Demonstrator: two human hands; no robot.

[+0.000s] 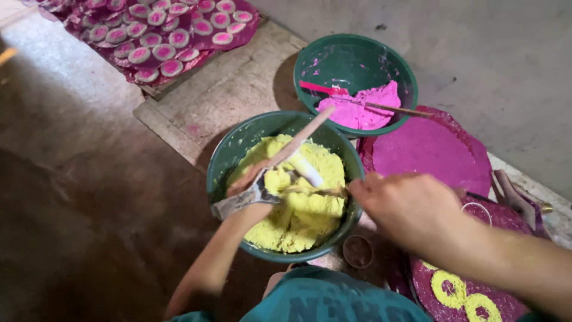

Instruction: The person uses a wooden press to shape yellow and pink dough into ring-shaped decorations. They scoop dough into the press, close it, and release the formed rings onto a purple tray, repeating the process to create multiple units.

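- At the picture's eleven o'clock, on the floor, lies a dark sheet [196,56] crowded with small round moulds with pink centres [152,33], well apart from both hands.
- The left hand [250,188] sits at the nine o'clock rim of the green bowl [223,161]. Its fingers are curled tight around a small metal ring mould [241,201] smeared with yellow paste.
- The yellow paste [298,220] fills that bowl; a pale wooden stick [301,138] leans out of it, long axis running toward one o'clock.
- The right hand [411,211] comes in from four o'clock, fingers pinched together on a thin tool [313,191] that lies almost level, pointing to nine o'clock, straight at the mould. Its tip is just beside the mould, over the paste.
- Beyond, at one o'clock, a second green bowl [339,56] holds pink paste [360,110].
- At five o'clock, a maroon disc [506,298] carries yellow rings [450,289].
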